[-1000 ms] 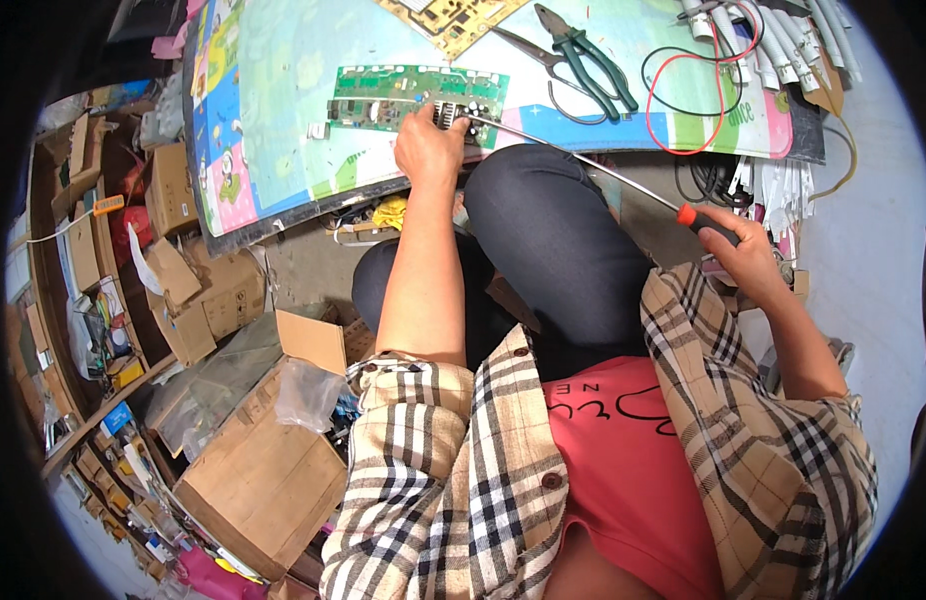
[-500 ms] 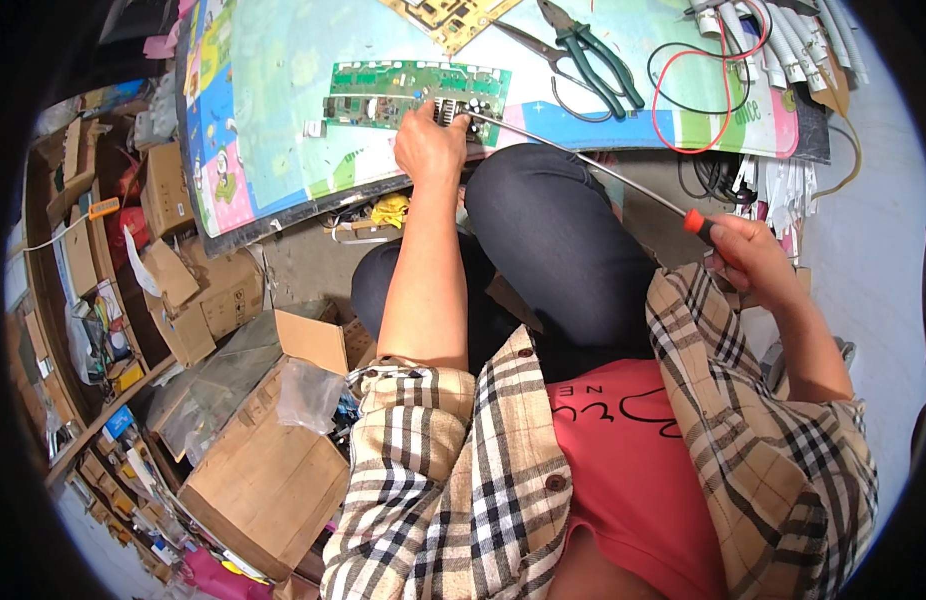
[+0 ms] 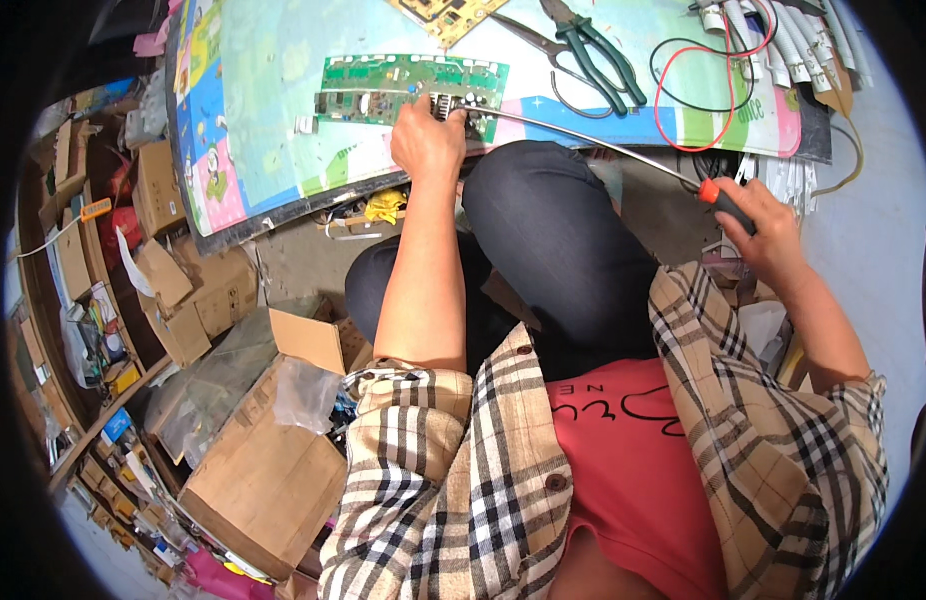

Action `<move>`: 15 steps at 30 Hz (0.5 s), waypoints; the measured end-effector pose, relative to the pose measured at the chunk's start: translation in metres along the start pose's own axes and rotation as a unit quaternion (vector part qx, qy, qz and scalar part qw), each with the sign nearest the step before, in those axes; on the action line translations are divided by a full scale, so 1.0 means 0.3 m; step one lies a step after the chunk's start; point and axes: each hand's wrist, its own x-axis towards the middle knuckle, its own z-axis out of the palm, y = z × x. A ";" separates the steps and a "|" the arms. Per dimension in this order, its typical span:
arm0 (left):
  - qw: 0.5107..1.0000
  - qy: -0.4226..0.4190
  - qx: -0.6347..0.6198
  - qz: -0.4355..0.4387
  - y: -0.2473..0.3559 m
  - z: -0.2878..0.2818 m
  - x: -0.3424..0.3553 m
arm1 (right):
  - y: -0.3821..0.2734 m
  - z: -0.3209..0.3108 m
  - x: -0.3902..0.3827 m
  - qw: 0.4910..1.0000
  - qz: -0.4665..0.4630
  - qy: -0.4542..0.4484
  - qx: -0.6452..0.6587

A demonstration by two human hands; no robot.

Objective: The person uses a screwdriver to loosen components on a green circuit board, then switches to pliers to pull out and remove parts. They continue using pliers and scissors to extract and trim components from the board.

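Note:
A green circuit board (image 3: 383, 76) with many small parts lies along the near edge of the table. My left hand (image 3: 428, 142) is closed at its near side, thumb and fingers gripping around a finned heat sink (image 3: 443, 106) on it. My right hand (image 3: 766, 232) is out to the right of my knee, wrapped round the red and black handle of a long screwdriver (image 3: 623, 150). The thin metal shaft runs left over the knee to the board. Its tip ends beside my left thumb, by the heat sink; exact contact is too small to tell.
Green-handled pliers (image 3: 593, 60) and dark scissors (image 3: 553, 50) lie right of the board on the patterned table mat (image 3: 273, 100). A second, yellowish board (image 3: 448, 18) is behind. Red and black wires (image 3: 673, 95) coil at right. Cardboard boxes (image 3: 218, 295) crowd the left floor.
My right hand has turned and shifted slightly on the screwdriver, showing more of the handle, which has risen a little. My left hand stays on the board.

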 end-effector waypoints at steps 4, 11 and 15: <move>1.000 -0.006 -0.009 -0.008 0.002 -0.015 -0.004 | 0.003 0.030 -0.015 0.983 0.110 0.027 0.147; 1.000 -0.018 -0.006 -0.024 0.008 -0.023 0.000 | -0.003 0.002 0.016 0.572 0.591 -0.112 0.557; 1.000 -0.004 -0.013 -0.005 0.008 -0.004 -0.002 | 0.032 -0.021 0.037 0.839 0.405 -0.189 0.310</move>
